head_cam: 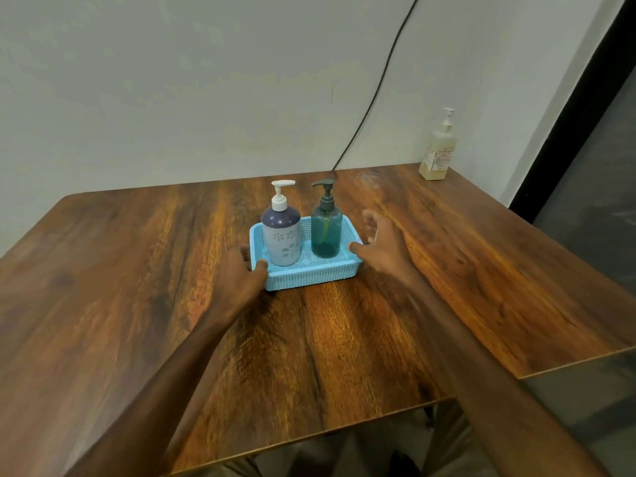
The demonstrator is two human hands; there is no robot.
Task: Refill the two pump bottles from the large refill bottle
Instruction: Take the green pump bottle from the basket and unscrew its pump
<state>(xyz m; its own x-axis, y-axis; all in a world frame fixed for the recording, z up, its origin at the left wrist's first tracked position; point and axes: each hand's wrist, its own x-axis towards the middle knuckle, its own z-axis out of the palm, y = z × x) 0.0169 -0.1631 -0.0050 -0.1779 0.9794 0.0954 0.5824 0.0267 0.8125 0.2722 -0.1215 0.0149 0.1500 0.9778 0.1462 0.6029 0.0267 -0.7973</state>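
Left hand has its grip closed on the blue basket, thumb hooked over the rim at its near-left corner, while the right hand, blurred, is spread wide just beside the basket's right end, thumb near the rim, contact unclear. Inside the basket the white-topped bottle stands upright at its left and the green bottle at its right, pumps on, so a hold at both ends would likely shift the pair together across the bench. Well beyond the basket's right end stands a yellowish bottle, probably the refill, untouched.
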